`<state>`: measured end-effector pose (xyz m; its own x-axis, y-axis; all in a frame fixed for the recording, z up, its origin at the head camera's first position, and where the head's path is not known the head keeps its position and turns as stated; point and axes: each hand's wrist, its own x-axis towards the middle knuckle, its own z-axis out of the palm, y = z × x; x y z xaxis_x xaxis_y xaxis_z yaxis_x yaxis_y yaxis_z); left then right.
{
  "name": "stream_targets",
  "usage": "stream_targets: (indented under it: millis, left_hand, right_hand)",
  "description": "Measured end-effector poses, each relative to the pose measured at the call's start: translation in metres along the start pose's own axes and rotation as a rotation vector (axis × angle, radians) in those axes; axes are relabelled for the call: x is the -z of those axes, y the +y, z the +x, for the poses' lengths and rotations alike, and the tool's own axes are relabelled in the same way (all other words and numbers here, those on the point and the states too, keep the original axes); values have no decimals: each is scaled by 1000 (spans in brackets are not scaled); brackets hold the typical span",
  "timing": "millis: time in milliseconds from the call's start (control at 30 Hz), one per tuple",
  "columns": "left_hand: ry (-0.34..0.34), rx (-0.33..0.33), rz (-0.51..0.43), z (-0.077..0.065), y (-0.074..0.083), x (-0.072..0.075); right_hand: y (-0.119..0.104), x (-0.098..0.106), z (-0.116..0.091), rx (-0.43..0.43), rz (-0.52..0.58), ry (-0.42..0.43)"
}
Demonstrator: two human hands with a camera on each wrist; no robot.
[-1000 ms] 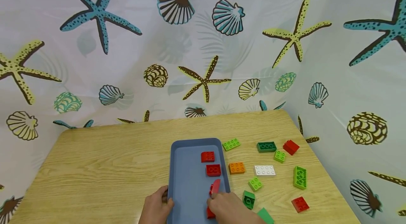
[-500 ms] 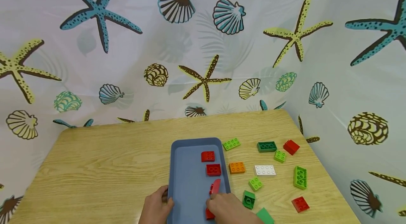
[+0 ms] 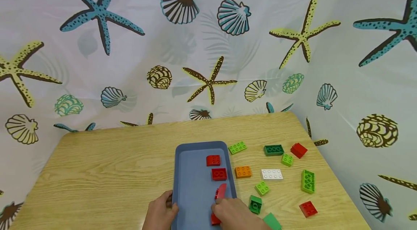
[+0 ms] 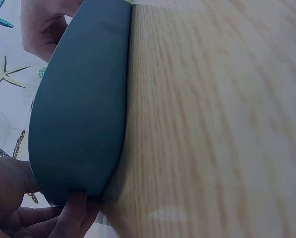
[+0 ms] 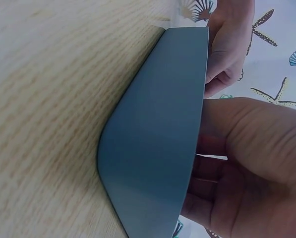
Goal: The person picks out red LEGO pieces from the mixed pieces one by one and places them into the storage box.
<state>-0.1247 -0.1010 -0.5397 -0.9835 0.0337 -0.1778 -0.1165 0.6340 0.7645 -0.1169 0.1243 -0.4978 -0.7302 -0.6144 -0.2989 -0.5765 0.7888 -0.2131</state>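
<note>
The left hand pinches the tray while the right hand curls over a red block inside (cannot tell whether gripped), apparently mid-placing, likely needing careful positioning next

We take the blue-grey tray for moulded plastic, smooth and mostly matt, with a faint soft sheen along its plain outer wall. The red bricks, the orange brick, the white brick and the lime-green bricks all look to us like hard, smooth plastic with a light gloss. Under them we see a tabletop with a wood-grain finish, smooth and faintly shiny, and behind it a printed backdrop resembling thin, matt, softly creased cloth.
</note>
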Motion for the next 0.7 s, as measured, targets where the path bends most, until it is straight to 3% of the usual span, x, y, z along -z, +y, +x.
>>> stream_targets:
  millis: [400, 700]
  left_hand:
    - [-3, 24, -3, 0, 1, -1]
    - [-1, 11, -13, -1, 1, -2]
  right_hand:
    - [3, 3, -2, 54, -6, 22]
    - [4, 8, -9, 58, 53, -12]
